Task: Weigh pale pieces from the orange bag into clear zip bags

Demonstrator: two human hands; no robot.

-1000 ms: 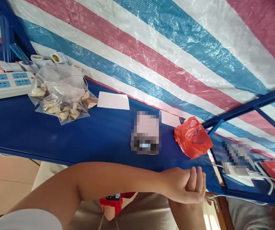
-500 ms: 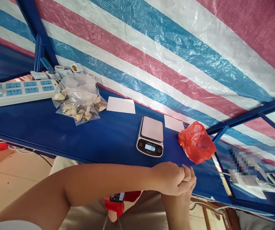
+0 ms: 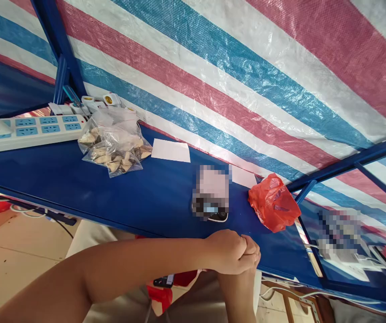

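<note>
One hand and the other hand clasped at the edge of the blue tabletop

Both hands are closed around each other, holding nothing else. They sit just below a digital scale, its display pixelated, and near a crumpled red plastic bag to the scale's right; neither touches them. Further along lie a white paper slip, a clear plastic bag of pale chunks, and a white power strip, well apart from the hands.
</note>
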